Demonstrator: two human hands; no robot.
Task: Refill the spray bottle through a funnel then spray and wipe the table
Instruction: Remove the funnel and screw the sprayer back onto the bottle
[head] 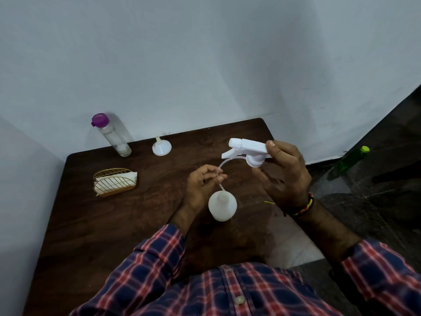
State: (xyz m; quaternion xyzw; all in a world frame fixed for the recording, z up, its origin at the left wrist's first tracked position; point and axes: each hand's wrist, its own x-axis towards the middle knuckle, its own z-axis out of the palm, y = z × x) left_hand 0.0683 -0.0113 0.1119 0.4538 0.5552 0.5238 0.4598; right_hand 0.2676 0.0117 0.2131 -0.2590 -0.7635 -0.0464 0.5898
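Note:
A white spray bottle body (222,207) stands upright on the dark wooden table (118,224), its neck uncapped. My right hand (284,172) grips the white trigger spray head (247,149) above and behind the bottle. Its thin clear dip tube (220,166) curves down from the head to the bottle's neck. My left hand (202,184) pinches that tube just above the neck. A white funnel (161,147) lies mouth-down near the table's far edge. A clear bottle with a purple cap (111,135) stands at the far left against the wall.
A gold wire holder with white napkins (115,182) sits on the table's left side. A green bottle with a yellow-green cap (352,159) stands on the dark floor to the right. White walls close in behind and to the left of the table.

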